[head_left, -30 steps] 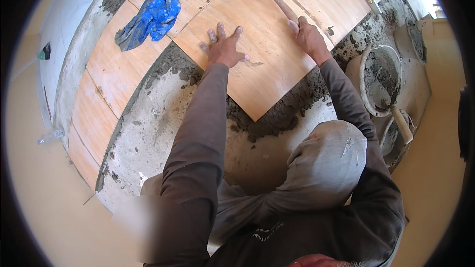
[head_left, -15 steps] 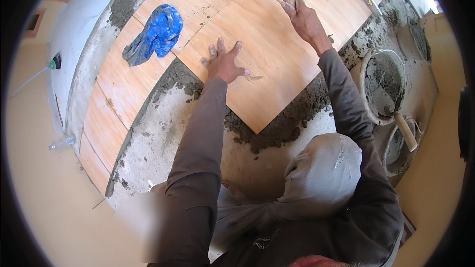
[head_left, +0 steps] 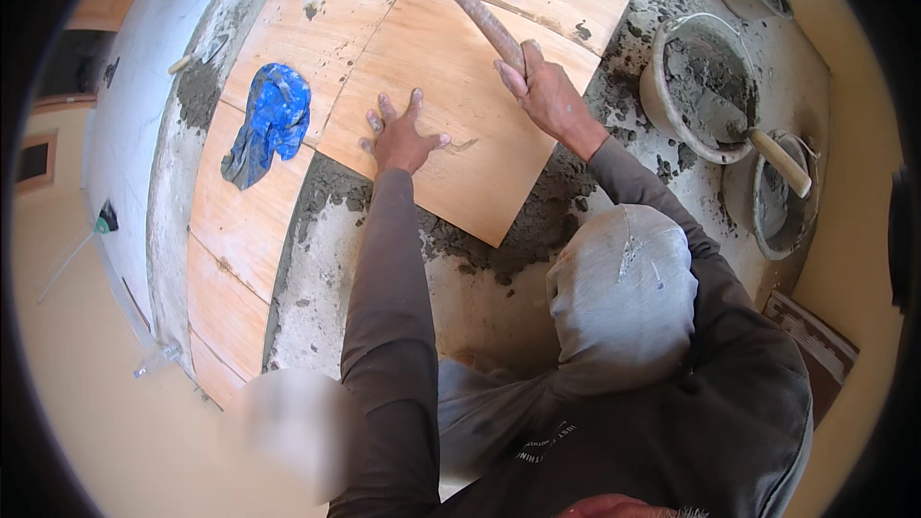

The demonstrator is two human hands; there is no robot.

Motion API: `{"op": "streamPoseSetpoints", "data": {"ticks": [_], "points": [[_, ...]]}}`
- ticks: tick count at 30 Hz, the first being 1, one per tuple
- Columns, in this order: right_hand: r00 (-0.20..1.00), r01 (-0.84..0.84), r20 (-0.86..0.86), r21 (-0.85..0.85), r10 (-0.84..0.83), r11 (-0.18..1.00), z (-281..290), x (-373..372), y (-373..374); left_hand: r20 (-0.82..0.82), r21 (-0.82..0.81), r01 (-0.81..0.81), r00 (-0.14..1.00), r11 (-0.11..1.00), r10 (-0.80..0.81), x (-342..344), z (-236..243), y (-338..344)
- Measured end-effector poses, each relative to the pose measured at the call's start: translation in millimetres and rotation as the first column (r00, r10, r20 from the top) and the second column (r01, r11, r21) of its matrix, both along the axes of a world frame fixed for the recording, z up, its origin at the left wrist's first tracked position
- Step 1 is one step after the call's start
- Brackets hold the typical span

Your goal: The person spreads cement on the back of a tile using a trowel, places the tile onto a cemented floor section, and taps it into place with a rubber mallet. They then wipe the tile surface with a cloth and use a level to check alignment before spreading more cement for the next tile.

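Your left hand (head_left: pixel 401 144) lies palm down with its fingers spread on the near-left part of a wood-patterned tile (head_left: pixel 484 120), pressing nothing into its palm. Your right hand (head_left: pixel 554 101) is closed around the handle of a mallet (head_left: pixel 483 21), its rounded grey head pointing far and left; whether that head touches anything, you cannot tell from here. The tile sits in front of you, one corner toward you, with dark wet mortar (head_left: pixel 542 211) showing beyond its near edges. Matching laid tiles (head_left: pixel 235 247) run along its left and far sides, and a crumpled blue cloth (head_left: pixel 280 107) rests on them, left of your left hand. To your right stands a mortar-filled bucket (head_left: pixel 654 86) with a wooden-handled trowel (head_left: pixel 779 163) leaning over its near-right rim, and just nearer is a second bucket (head_left: pixel 739 194)
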State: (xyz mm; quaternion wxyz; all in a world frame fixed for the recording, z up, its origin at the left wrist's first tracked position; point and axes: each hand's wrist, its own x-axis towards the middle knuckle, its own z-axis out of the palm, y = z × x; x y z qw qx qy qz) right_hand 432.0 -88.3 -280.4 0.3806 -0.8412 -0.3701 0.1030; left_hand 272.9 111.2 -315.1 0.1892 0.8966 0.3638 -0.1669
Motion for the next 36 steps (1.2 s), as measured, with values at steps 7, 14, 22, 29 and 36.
{"op": "streamPoseSetpoints", "data": {"ticks": [7,14,22,29,36], "points": [[0.962,0.12,-0.235,-0.085,-0.137,0.989,45,-9,-71,0.06,0.008,0.01,0.998,1.0,-0.01,-8,-11,9],[0.935,0.25,-0.233,-0.108,-0.269,0.962,-32,-13,-138,0.022,-0.001,0.026,0.999,1.0,-0.026,5,-12,1],[0.953,0.24,-0.155,-0.148,-0.262,0.96,-49,7,-167,0.041,0.008,0.025,0.999,1.0,-0.025,4,-20,0],[0.937,0.266,-0.193,-0.15,-0.292,0.952,-7,-11,-176,0.063,0.047,0.014,0.998,0.999,-0.017,-4,-21,6],[0.972,0.17,-0.131,-0.175,-0.194,0.97,-16,28,-176,0.127,0.052,0.011,0.992,0.999,-0.018,-18,-52,-2]]}}
